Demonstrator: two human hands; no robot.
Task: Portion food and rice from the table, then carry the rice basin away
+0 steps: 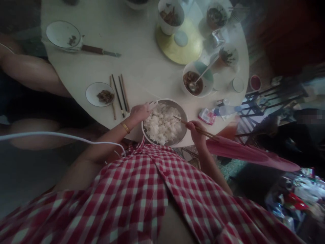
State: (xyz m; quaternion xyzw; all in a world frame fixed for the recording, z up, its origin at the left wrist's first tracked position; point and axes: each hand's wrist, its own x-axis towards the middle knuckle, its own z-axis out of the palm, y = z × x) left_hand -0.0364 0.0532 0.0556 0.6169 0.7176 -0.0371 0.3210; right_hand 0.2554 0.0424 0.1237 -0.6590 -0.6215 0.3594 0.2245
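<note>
A metal bowl (183, 117) full of white rice (162, 123) sits at the near edge of the round pale table (142, 57). My left hand (140, 112) grips the bowl's left rim, fingers curled over it, a gold bangle on the wrist. My right hand (196, 130) is closed on a pair of wooden chopsticks (182, 121) whose tips reach into the rice from the right.
Spare chopsticks (120, 95) and a small plate of food (100, 94) lie left of the bowl. Farther back stand a white bowl with a spoon (197, 81), several dishes, a knife (100, 51) and a yellow mat (182, 49). Another person's arm (33, 73) rests at the left. A wrapped packet (207, 116) lies right.
</note>
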